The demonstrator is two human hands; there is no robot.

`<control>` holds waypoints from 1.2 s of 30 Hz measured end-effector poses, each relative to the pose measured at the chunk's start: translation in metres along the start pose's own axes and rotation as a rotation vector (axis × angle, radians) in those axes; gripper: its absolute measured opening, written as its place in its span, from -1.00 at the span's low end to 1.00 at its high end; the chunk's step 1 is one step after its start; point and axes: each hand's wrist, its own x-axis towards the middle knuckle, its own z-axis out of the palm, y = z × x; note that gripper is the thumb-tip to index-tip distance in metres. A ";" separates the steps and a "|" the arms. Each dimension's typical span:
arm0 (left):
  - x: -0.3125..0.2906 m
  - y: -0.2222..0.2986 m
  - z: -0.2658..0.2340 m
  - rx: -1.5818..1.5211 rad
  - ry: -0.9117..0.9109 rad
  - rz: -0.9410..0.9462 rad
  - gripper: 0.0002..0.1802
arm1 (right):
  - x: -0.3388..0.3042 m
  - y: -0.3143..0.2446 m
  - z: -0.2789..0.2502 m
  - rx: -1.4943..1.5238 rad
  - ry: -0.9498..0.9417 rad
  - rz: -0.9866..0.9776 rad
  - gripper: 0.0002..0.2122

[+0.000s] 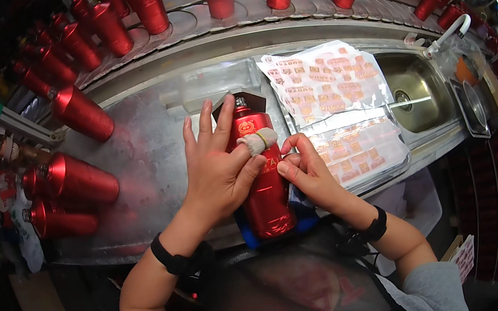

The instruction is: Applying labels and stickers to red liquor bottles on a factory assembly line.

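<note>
In the head view, a red bottle (269,211) lies at the centre of the clock, directly in front of the person, its neck pointing to 12 o'clock. The left hand (219,173) comes in from 8 o'clock, open with its fingers spread; its forefinger (the one in a white wrap (258,142)) and thumb lie over the bottle's face. The right hand (310,171) reaches in from 4 o'clock, fingers bent, with thumb and forefinger close together at the bottle's edge; I cannot tell whether they pinch anything.

Between 1 and 2 o'clock, near the bottle, is an upper sticker sheet (328,79), with a lower sticker sheet (356,144) at 3 o'clock. Beyond them, towards 2 o'clock, sits a metal sink (426,114). A clear container (223,80) lies between 11 and 12. One loose red bottle (83,114) rests at 10 o'clock, and two more, a larger-looking one (78,179) and its neighbour (62,218), at 9. Across the top, a conveyor (191,23) carries upright red bottles from 10 to 2 o'clock.
</note>
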 end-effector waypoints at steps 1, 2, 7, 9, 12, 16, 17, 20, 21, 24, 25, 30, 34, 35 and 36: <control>0.003 0.003 -0.001 0.045 -0.027 0.028 -0.58 | 0.000 0.001 0.000 0.007 0.000 -0.002 -0.74; 0.002 0.007 -0.002 0.046 -0.023 0.024 -0.58 | -0.001 0.002 -0.001 0.004 -0.005 -0.002 -0.74; -0.013 0.014 -0.002 0.045 -0.088 0.111 -0.62 | -0.003 0.000 -0.003 0.092 -0.029 0.015 -0.76; -0.026 0.014 -0.001 0.015 -0.073 0.108 -0.57 | -0.003 -0.003 -0.008 0.109 -0.048 0.025 -0.76; -0.046 0.009 0.007 -0.033 0.025 -0.005 -0.52 | 0.000 -0.008 -0.005 0.129 -0.049 0.045 -0.76; -0.070 0.007 0.018 -0.171 0.059 -0.228 -0.36 | 0.005 -0.003 0.001 0.048 0.020 0.050 -0.73; -0.075 0.005 0.020 -0.196 0.050 -0.273 -0.32 | 0.005 -0.007 0.004 0.086 0.010 0.050 -0.73; -0.080 0.006 0.023 -0.285 0.131 -0.324 -0.47 | 0.005 -0.005 0.000 0.114 -0.014 0.044 -0.74; -0.082 0.007 0.023 -0.282 0.135 -0.329 -0.47 | 0.005 -0.003 -0.001 0.110 -0.026 0.037 -0.75; -0.081 0.013 0.023 -0.260 0.130 -0.266 -0.50 | 0.001 -0.010 0.002 0.144 -0.010 0.031 -0.77; -0.080 0.016 0.021 -0.199 0.105 -0.199 -0.52 | 0.000 -0.008 0.003 0.132 -0.016 0.018 -0.77; -0.063 0.026 0.007 -0.069 0.042 -0.067 -0.46 | 0.000 -0.008 -0.003 0.064 -0.027 0.029 -0.79; -0.054 0.027 -0.005 -0.243 0.080 -0.042 -0.35 | -0.017 -0.029 0.006 -0.207 0.146 -0.096 -0.84; -0.051 0.033 -0.011 -0.498 0.116 -0.041 -0.33 | -0.021 -0.034 0.011 -0.386 0.179 -0.265 -0.85; -0.052 0.038 -0.016 -0.759 0.143 -0.039 -0.30 | -0.028 -0.058 0.022 -0.538 0.096 -0.302 -0.80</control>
